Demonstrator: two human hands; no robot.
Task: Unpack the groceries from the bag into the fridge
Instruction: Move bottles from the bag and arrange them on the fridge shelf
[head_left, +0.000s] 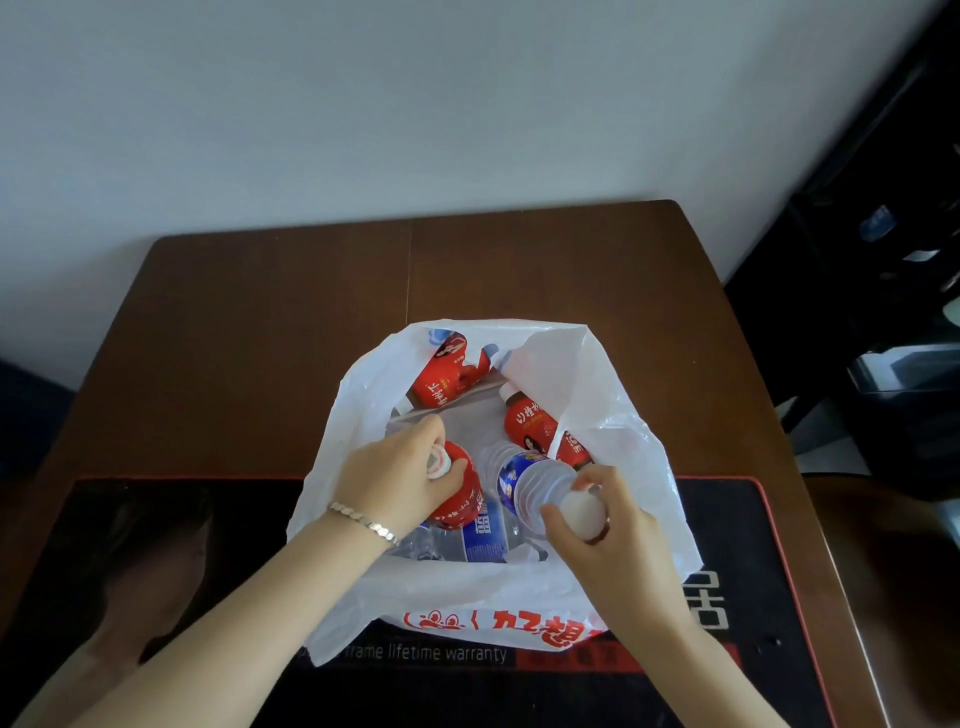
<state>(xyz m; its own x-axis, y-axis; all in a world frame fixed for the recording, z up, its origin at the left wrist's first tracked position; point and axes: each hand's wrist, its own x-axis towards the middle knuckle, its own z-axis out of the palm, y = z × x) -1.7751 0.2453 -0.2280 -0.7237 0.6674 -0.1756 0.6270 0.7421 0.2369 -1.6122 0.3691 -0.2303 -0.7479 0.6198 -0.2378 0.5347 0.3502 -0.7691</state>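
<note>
Two gripping hands: left hand (395, 478) around red bottle (460, 501), right hand (597, 525) around water bottle (543, 484).

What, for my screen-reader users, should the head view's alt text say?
Two hands reach into a white bag on a brown table: the left hand grips the top of a red-labelled bottle, the right hand the white cap of a water bottle. More bottles lie in the bag.

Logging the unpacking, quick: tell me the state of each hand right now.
Left hand: closed, grips the red-labelled bottle at its white cap.
Right hand: closed, grips the clear water bottle at its white cap.
</note>
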